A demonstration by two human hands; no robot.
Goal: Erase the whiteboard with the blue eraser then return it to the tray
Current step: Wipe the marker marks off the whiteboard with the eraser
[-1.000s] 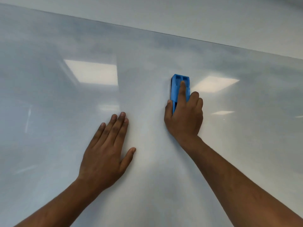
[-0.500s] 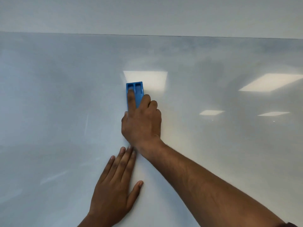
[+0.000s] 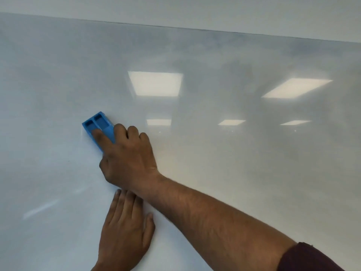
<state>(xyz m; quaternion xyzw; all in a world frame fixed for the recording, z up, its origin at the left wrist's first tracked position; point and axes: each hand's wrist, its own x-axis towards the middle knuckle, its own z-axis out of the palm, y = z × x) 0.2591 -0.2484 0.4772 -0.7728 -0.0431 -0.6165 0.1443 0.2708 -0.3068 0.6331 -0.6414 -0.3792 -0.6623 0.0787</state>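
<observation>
Head view: we are mid-wipe on the whiteboard (image 3: pixel 234 153).
Our right hand (image 3: pixel 127 159) grips the blue eraser (image 3: pixel 98 127); left hand (image 3: pixel 125 231) flat, open; tray unseen, return pending.

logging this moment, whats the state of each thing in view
eraser: pressed flat on the whiteboard, tilted up-left, gripped by the right hand
right hand: closed on the eraser, forefinger along its back
left hand: open, flat on the board, holding nothing
whiteboard: no writing visible, grey smear near its top edge
</observation>
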